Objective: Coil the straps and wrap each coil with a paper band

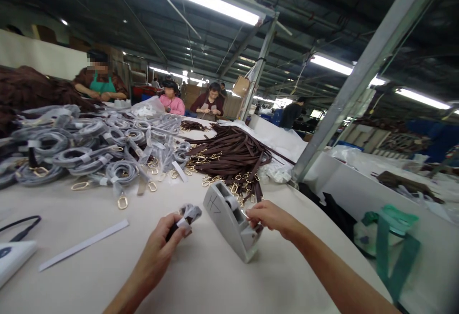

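Note:
My left hand [161, 244] is closed around a small rolled strap bundle [188, 214] wrapped in grey film with a white paper band. Just to its right stands a grey tape dispenser [231, 221] on the beige table [215, 280]. My right hand [268, 216] rests at the dispenser's cutter end, fingers pinched together on the tape there; the tape itself is too small to make out.
Many grey-wrapped strap coils [89, 154] with gold clips lie at the back left. A heap of brown straps [233, 154] lies behind the dispenser. A white paper strip [84, 244] and a black cable [21, 225] lie at left. Several people sit across the table. A metal post [358, 80] rises at right.

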`<state>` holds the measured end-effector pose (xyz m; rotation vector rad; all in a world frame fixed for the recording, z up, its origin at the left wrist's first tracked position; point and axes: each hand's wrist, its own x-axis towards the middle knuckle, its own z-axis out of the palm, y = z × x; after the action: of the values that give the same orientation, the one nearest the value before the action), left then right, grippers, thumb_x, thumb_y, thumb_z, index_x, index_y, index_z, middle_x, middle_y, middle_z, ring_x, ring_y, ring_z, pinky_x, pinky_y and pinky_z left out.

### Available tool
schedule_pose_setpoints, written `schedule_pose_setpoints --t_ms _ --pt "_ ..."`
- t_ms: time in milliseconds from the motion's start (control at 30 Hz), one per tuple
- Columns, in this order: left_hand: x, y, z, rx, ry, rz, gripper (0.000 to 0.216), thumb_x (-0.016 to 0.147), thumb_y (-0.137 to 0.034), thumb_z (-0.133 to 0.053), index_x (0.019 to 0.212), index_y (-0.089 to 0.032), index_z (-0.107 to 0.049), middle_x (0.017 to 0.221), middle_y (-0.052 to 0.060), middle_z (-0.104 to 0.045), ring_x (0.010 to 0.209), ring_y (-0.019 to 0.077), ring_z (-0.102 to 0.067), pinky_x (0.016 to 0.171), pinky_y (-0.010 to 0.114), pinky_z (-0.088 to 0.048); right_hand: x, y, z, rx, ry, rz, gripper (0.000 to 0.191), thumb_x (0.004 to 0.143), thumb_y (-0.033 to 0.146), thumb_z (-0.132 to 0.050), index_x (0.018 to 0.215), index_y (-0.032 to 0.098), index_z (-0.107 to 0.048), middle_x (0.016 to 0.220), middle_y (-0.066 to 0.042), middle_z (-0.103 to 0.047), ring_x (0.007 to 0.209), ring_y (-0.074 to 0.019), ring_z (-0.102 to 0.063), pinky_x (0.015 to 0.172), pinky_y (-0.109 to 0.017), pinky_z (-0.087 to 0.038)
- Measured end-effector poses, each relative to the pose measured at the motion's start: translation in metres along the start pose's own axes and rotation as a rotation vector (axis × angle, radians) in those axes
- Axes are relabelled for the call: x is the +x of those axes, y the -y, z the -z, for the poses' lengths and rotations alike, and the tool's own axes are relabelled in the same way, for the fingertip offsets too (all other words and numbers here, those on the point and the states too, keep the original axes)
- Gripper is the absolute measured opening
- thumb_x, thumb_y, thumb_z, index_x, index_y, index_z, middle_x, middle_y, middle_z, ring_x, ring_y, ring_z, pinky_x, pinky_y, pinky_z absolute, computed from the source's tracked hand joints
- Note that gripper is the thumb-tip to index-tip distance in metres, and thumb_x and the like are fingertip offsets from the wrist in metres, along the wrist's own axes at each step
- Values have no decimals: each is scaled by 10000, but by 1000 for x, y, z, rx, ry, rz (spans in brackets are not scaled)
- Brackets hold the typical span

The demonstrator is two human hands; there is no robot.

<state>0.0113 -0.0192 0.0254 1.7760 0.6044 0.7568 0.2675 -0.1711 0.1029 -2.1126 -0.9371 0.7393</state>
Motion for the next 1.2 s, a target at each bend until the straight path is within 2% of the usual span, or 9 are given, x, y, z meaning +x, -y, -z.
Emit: schedule_pose_setpoints --t_ms 100,267,500,633,733,767,867,1000,1200 --pt "1 -1 0 27 -45 -15 283 842 -478 -565 896 -211 -641 901 44 -645 897 261 -567 827 332 -388 -9 9 7 5 -36 9 189 647 240 -605 473 168 -618 483 6 -594 503 -113 -438 541 -258 -312" --pt "1 -4 -2 -100 -26 11 307 831 -502 -587 884 -205 -642 807 12 -631 831 234 -569 769 300 -393 -44 12 15 32 -132 1 167 671 296 -616 549 185 -648 562 16 -622 549 -119 -438 543 -259 -289" --pt "2 -11 -1 -340 -45 148 344 781 -525 -644 874 -194 -621 770 -5 -637 767 195 -561 724 271 -394 -58 -51 -18 34 -226 -52 262 700 401 -544 552 193 -607 568 -3 -607 545 -144 -446 559 -271 -319" --pt "1 -12 -4 -484 -35 185 361 749 -525 -661 836 -180 -603 728 -11 -603 716 173 -534 697 262 -384 -57 -76 -39 -8 -180 -26 301 609 428 -609 428 196 -546 454 -21 -554 505 -175 -474 555 -301 -322" --pt "-1 -13 -7 -449 -37 170 305 771 -476 -657 798 -180 -588 694 -26 -558 695 156 -491 680 253 -361 -68 -55 -54 168 -3 105 346 715 510 -635 570 196 -636 548 -19 -627 576 -190 -542 606 -299 -388" --pt "-2 -14 -8 -431 -34 163 289 777 -461 -653 797 -181 -585 693 -29 -547 694 155 -481 676 252 -356 -72 -40 -60 224 78 148 340 744 516 -646 616 201 -653 571 -9 -631 591 -183 -543 614 -291 -398" --pt "-4 -16 -11 -377 -4 118 258 807 -440 -625 821 -186 -583 707 -28 -527 701 160 -467 676 259 -357 -76 12 -83 277 157 243 306 790 466 -651 640 199 -646 618 4 -614 641 -165 -525 635 -265 -396" --pt "-9 -15 -14 -258 38 23 206 859 -388 -577 861 -183 -596 791 5 -567 806 192 -505 756 283 -391 -59 50 -115 280 77 327 298 806 416 -590 608 194 -587 595 24 -534 608 -145 -460 607 -262 -355" --pt "-12 -12 -13 -218 56 -41 209 884 -394 -561 908 -192 -610 850 27 -601 891 217 -528 822 298 -415 -39 42 -137 220 2 270 314 773 438 -547 576 193 -560 579 8 -545 602 -160 -479 607 -281 -361"
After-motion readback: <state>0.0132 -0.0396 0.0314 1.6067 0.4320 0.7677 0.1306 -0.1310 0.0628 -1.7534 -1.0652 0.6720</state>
